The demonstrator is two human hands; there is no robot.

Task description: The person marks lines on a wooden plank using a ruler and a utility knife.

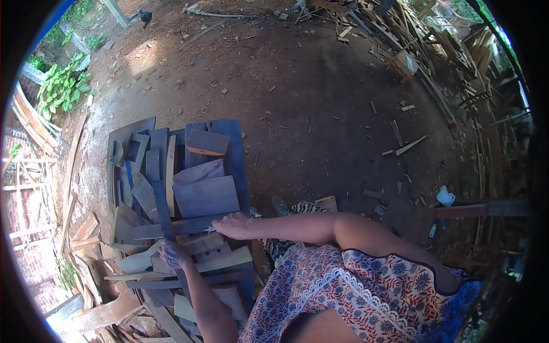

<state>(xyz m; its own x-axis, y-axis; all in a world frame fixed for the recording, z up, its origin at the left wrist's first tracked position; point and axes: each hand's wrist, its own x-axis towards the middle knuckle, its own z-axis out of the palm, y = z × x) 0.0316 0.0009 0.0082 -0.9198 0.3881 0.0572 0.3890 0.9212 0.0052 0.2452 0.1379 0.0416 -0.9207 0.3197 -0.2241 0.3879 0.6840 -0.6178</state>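
My right hand [233, 225] is closed at the right end of a dark wooden strip [146, 232] lying across the work table [241, 171]; a small pale thing shows by its fingers, too small to name. My left hand [173, 254] is closed around a second dark strip [163, 208], which crosses the first one roughly at a right angle. Just beyond the hands lie a square board [206, 197] and a wooden block [207, 142]. Under and beside my left forearm are more cut pieces, among them a pale board [229, 259].
Scrap wood lies heaped along the right edge [434, 51] and at the lower left [111, 311]. Offcuts and chips dot the dirt floor [320, 114]. A white item [445, 196] rests on the ground at right. A dark bird [145, 17] stands far off at upper left.
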